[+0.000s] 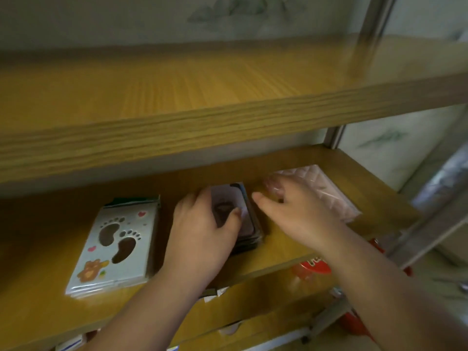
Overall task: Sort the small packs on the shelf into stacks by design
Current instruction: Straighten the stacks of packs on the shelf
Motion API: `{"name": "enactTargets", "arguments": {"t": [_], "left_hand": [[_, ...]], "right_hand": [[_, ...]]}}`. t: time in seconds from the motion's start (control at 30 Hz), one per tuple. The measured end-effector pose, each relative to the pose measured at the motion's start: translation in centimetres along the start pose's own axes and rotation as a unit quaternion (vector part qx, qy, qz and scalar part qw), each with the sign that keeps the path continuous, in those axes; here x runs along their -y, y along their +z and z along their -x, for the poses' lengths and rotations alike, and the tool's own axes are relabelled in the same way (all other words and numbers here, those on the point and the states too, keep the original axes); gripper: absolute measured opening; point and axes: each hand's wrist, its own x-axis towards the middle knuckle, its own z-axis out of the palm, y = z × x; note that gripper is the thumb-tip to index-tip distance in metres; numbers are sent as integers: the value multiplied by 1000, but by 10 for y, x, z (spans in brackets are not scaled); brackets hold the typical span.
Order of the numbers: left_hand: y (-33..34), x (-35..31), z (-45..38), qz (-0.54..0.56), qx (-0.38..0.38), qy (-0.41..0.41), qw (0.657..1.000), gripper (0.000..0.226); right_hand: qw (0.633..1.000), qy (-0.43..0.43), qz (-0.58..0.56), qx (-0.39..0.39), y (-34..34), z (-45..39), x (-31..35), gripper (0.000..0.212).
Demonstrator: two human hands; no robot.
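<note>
On the shelf [291, 264] three stacks already stand in a row, so the sorting looks well advanced; whether any loose packs remain I cannot tell, since none shows apart from the stacks.

At the left lies the footprint stack [114, 247], its top pack pale with two brown footprints, small red hearts and a brown bear in the corner, untouched and fairly square.

In the middle the left hand [200, 231] rests over the dark stack [243, 219], fingers curled round its far edge and thumb pressed on the top pack, which has a pale lilac face with a dark motif too blurred to name. The stack's edges look dark and a little uneven.

The right hand [291, 211] reaches over to the pink stack [321, 191], a quilted pink pack in clear wrap. Its fingers are loosely spread, the tips on the near corner; whether they pinch it I cannot tell.
</note>
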Motion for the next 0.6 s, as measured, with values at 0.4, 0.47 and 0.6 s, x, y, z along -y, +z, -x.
{"name": "enactTargets", "arguments": {"t": [0.4,0.47,0.6], "left_hand": [[83,-101,-3,121,179,-48,975,82],[103,-105,-7,137,186,-106,967,79],[111,-122,-12,308,170,-186,917,39]], "right_hand": [[990,135,-1,-30,-73,-11,-101,51],[995,103,-8,9,-68,-19,-112,49],[999,45,-10,23,-64,-29,-124,37]]}}
